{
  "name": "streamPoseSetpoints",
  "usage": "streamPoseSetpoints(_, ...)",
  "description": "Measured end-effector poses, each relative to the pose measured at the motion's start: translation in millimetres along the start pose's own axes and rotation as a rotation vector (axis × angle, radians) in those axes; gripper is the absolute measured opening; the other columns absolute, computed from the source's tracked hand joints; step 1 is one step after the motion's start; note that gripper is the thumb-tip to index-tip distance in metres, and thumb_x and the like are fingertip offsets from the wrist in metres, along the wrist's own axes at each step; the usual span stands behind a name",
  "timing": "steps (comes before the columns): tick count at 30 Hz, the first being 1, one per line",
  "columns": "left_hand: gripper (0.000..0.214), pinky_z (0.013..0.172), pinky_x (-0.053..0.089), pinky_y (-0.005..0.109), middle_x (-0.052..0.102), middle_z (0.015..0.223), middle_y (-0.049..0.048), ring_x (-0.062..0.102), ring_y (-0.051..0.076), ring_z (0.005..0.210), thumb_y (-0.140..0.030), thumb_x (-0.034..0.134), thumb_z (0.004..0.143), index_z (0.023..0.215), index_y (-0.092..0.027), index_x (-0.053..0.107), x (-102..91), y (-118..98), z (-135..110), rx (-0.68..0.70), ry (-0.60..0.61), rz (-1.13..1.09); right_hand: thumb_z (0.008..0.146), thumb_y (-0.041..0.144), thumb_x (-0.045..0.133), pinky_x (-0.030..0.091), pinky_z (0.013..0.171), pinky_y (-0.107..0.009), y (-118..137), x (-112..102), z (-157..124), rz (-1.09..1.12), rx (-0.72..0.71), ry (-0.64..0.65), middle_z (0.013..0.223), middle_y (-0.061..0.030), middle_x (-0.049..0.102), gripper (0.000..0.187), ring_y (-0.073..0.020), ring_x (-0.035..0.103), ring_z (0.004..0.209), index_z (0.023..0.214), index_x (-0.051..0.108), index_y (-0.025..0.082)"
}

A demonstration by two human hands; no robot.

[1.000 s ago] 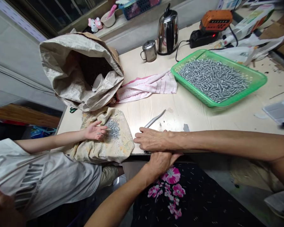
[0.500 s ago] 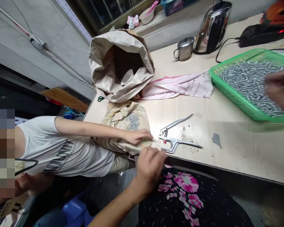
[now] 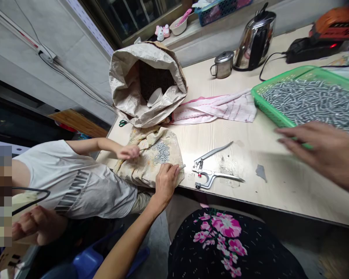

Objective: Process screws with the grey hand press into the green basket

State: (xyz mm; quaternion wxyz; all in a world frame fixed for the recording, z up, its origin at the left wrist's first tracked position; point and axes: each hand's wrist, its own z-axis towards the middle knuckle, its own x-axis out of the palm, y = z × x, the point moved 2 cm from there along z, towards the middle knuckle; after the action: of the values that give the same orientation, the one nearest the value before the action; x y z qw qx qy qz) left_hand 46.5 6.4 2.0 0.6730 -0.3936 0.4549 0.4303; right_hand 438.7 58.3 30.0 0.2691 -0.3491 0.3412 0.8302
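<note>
My left hand (image 3: 165, 183) rests at the front edge of the crumpled beige cloth (image 3: 147, 166), fingers bent together. At its fingertips is a small silver metal pin (image 3: 183, 166), seemingly pinched. Several similar metal pins (image 3: 162, 152) lie in a pile on the cloth. To the right, my right hand (image 3: 322, 151) hovers by the near rim of the green basket (image 3: 275, 112), fingers stretched and slightly apart, with nothing visible in them. Metal pins (image 3: 317, 101) fill that basket. Silver snap pliers (image 3: 211, 174) lie on the table between my hands, handles spread.
Another person's hand (image 3: 128, 152) is over the cloth's left side. A large open sack (image 3: 119, 83) with a white cup (image 3: 155, 97) inside stands behind it. Beyond are a pink-white towel (image 3: 235, 106), metal mug (image 3: 223, 65), kettle (image 3: 254, 40) and orange tool (image 3: 336, 25).
My left hand has moved left and down onto the cloth's edge. My right hand has come left from over the basket to its near rim. The other person's hand has drawn back left.
</note>
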Motion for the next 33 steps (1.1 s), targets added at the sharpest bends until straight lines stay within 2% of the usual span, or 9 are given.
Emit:
streamPoseSetpoints(2,0.02,0.075,0.048,0.029,0.063,0.088,0.006,0.056,0.019,0.086,-0.027,0.051,0.098,0.105,-0.019,0.068,9.2,-6,9,0.046,0.052,0.049,0.101,0.038,0.04,0.047,0.078,-0.044,25,21,1,-0.028,0.038,0.041,0.099,-0.0096,0.061,0.033,-0.0278,0.059,0.089,0.13,0.056,0.033)
streamPoseSetpoints(5,0.017,0.075,0.048,0.03,0.061,0.086,0.006,0.054,0.02,0.086,-0.022,0.051,0.097,0.097,-0.019,0.068,21.0,-10,16,0.05,0.125,0.089,0.101,0.031,0.042,0.05,0.078,-0.04,58,53,7,0.063,-0.017,0.176,0.098,-0.0095,0.064,0.028,-0.0238,0.061,0.089,0.115,0.065,0.023)
streamPoseSetpoints(9,0.02,0.079,0.048,0.033,0.063,0.087,0.0075,0.055,0.021,0.088,-0.015,0.048,0.095,0.092,-0.018,0.067,26.1,-6,18,-0.012,0.192,-0.05,0.101,0.026,0.043,0.049,0.076,-0.034,82,81,9,0.142,-0.062,0.288,0.09,-0.0088,0.064,0.027,-0.0202,0.061,0.084,0.103,0.069,0.019)
streamPoseSetpoints(11,0.018,0.081,0.048,0.034,0.064,0.087,0.0077,0.058,0.022,0.089,-0.016,0.051,0.093,0.091,-0.018,0.068,23.4,-2,21,-0.115,0.179,-0.233,0.102,0.025,0.04,0.049,0.076,-0.033,88,91,13,0.204,-0.043,0.297,0.089,-0.0088,0.064,0.03,-0.0198,0.061,0.084,0.104,0.069,0.018)
streamPoseSetpoints(14,0.013,0.072,0.051,0.031,0.066,0.079,0.0048,0.062,0.018,0.075,-0.027,0.062,0.087,0.091,-0.016,0.068,15.7,5,27,-0.454,0.148,-0.7,0.103,0.026,0.039,0.049,0.074,-0.032,98,107,31,0.386,0.038,0.302,0.093,-0.009,0.065,0.032,-0.0193,0.061,0.085,0.112,0.068,0.017)
streamPoseSetpoints(17,0.039,0.059,0.051,0.025,0.065,0.072,0.001,0.059,0.012,0.059,-0.041,0.078,0.072,0.095,-0.014,0.062,6.1,5,34,-0.78,0.138,-1.232,0.1,0.025,0.045,0.049,0.078,-0.031,110,130,62,0.601,0.153,0.28,0.096,-0.0087,0.066,0.029,-0.0184,0.062,0.088,0.117,0.067,0.015)
streamPoseSetpoints(21,0.056,0.056,0.05,0.02,0.063,0.067,-0.0024,0.057,0.008,0.055,-0.041,0.092,0.051,0.087,-0.015,0.056,-5.9,-2,39,-0.906,0.094,-1.555,0.093,0.021,0.055,0.047,0.077,-0.029,127,162,96,0.86,0.3,0.321,0.093,-0.0071,0.069,0.021,-0.0161,0.063,0.084,0.104,0.072,0.015)
streamPoseSetpoints(25,0.053,0.057,0.05,0.02,0.063,0.065,-0.0025,0.057,0.008,0.056,-0.045,0.09,0.053,0.083,-0.014,0.059,-9.9,0,35,-0.919,-0.005,-1.51,0.088,0.021,0.06,0.043,0.066,-0.025,135,177,106,0.96,0.37,0.336,0.079,-0.0028,0.069,0.014,-0.0132,0.059,0.071,0.092,0.072,0.014)
streamPoseSetpoints(33,0.025,0.055,0.045,0.022,0.066,0.063,-0.0001,0.056,0.011,0.054,-0.038,0.08,0.067,0.076,-0.016,0.073,-22.6,21,27,-0.655,0.0,-0.984,0.085,0.025,0.062,0.04,0.064,-0.024,138,191,107,0.989,0.32,0.364,0.076,-0.0011,0.069,0.015,-0.0127,0.058,0.068,0.085,0.073,0.016)
